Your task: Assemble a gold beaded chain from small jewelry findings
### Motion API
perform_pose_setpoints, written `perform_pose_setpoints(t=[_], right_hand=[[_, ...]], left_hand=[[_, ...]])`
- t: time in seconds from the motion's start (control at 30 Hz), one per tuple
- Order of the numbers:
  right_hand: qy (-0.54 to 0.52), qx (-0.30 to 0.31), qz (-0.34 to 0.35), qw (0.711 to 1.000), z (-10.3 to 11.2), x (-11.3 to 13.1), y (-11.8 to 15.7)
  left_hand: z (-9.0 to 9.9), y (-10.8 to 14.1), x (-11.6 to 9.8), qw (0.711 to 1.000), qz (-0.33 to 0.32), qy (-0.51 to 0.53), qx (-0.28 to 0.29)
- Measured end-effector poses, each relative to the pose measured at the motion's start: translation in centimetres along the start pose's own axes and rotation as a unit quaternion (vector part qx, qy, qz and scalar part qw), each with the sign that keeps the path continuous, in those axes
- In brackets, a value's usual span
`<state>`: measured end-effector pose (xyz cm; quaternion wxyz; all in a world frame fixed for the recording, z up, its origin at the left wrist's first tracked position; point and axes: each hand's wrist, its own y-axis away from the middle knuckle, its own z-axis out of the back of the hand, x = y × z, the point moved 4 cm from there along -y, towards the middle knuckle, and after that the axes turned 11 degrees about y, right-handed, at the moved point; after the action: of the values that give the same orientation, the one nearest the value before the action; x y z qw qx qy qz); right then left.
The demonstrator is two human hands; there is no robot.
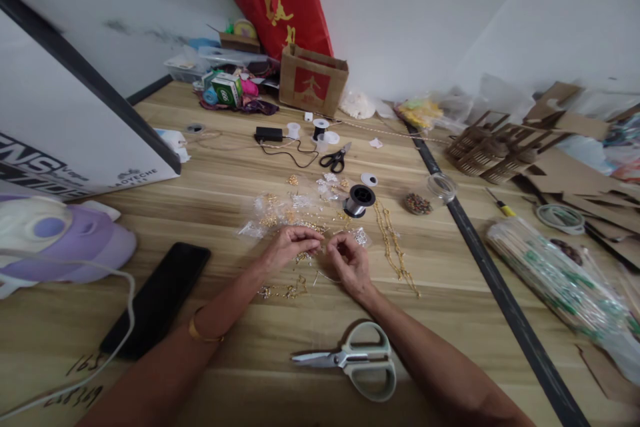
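Observation:
My left hand is over the small beads, thumb and fingertips pressed together in a pinch; what it holds is too small to name. Close to its right, my right hand also has its fingers closed, with a thin pale strand near its fingertips. Gold and clear beads in plastic bags lie just beyond the hands. A spool of silver wire stands behind my right hand. To the right of it lies a gold chain. Another beaded chain rests below my left hand.
Large pale-handled scissors lie between my forearms, and a black phone lies left. Black scissors are farther back. A jar of beads and bagged sticks are at right. A purple-white device stands at left.

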<state>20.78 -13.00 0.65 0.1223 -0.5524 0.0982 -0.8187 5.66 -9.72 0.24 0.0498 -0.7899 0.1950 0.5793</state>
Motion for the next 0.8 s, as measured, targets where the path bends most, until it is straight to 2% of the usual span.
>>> perform_pose_setpoints(t=[0.8], right_hand=[[-0.01, 0.002, -0.013, 1.0, -0.08, -0.08, -0.03]], left_hand=[[-0.06, -0.04, 0.17, 1.0, -0.001, 0.012, -0.003]])
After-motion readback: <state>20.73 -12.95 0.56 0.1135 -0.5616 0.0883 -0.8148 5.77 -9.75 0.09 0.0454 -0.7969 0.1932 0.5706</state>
